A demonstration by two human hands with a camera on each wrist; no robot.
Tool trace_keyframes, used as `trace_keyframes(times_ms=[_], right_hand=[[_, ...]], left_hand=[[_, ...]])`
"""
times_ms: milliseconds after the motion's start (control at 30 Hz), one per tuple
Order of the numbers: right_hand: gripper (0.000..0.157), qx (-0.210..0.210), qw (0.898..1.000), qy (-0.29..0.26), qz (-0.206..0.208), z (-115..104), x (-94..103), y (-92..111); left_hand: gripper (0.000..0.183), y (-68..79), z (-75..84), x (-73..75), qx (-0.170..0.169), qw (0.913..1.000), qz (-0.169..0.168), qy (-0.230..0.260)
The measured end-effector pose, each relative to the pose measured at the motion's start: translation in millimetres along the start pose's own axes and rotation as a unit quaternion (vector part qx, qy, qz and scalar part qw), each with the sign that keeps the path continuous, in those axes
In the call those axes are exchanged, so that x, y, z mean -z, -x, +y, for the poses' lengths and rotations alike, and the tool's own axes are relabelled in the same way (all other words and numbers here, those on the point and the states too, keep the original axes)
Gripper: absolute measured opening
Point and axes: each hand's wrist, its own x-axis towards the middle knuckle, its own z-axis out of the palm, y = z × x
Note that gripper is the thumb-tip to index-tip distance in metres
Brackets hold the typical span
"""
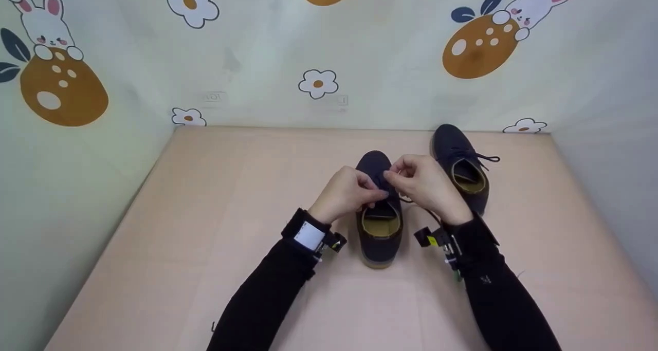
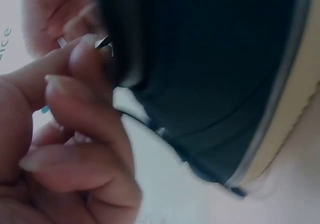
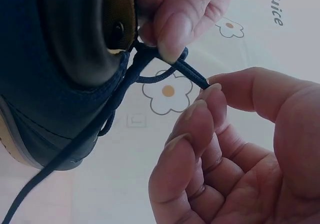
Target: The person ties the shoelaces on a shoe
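Note:
A dark navy lace-up shoe (image 1: 380, 248) with a tan sole stands on the table, toe pointing away. Over its tongue, my left hand (image 1: 348, 192) pinches the shoelace close to the knot. My right hand (image 1: 425, 185) is at the other side of the same shoe. In the right wrist view, its thumb and fingertip pinch a doubled length of lace (image 3: 192, 74), drawn out from the knot. A loose strand of lace (image 3: 60, 161) hangs across that view. The left wrist view shows the shoe's side (image 2: 215, 74) beside the left hand's curled fingers, with the pinch partly hidden.
A matching shoe (image 1: 478, 202) stands to the back right, a bow of lace (image 1: 488, 159) sticking out at its side. Behind is a cloth backdrop (image 1: 257, 58) printed with rabbits and flowers. The pinkish table (image 1: 231, 186) spreads out on both sides.

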Motion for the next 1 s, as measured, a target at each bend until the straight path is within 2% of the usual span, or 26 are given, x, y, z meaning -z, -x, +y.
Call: trace_keyframes(times_ms=[133,233,400,633,767,1000], right_hand=[[0.012,0.005,1.000,0.004,0.001,-2,0.6,1],[0.012,0.020,1.000,0.012,-0.005,-3,1.0,1],[0.014,0.062,0.997,0.039,-0.034,-5,-0.2,3],[0.009,0.097,0.992,0.051,-0.062,-5,-2.4,3],[0.010,0.088,0.990,0.089,-0.069,-4,-2.4,4],[0.011,0.063,0.979,0.170,-0.095,-2,-4.4,4]], left_hand=[[0.024,3.1,2.9,10.6,0.006,0.9997,-0.020,0.016],[0.034,6.2,4.6,21.0,0.019,0.9983,-0.018,0.052],[0.050,3.8,2.9,22.0,0.029,0.9953,-0.019,0.091],[0.023,1.4,1.3,18.6,0.030,0.9946,-0.016,0.098],[0.019,1.5,0.9,19.8,0.032,0.9960,-0.008,0.084],[0.016,2.3,1.4,21.8,0.039,0.9986,0.008,0.035]])
